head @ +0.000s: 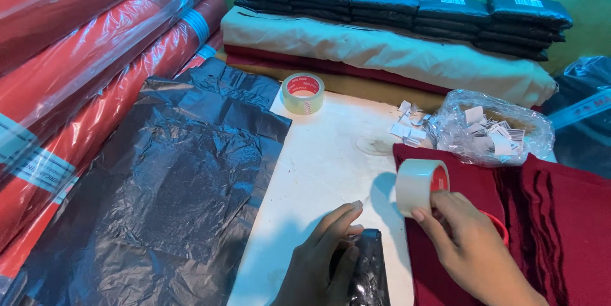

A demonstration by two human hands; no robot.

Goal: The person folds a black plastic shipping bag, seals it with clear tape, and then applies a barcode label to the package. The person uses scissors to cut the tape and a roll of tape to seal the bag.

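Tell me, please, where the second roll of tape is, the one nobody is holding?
The spare tape roll stands at the far edge of the white table, left of centre, beside the black plastic sheets.

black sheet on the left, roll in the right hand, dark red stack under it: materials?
Black sheet: thin plastic film by the look, glossy and crinkled.
Tape roll in the right hand: probably clear plastic packing tape on a red core.
Dark red stack: woven or felt-like cloth, matte, folded layers showing at the edge.
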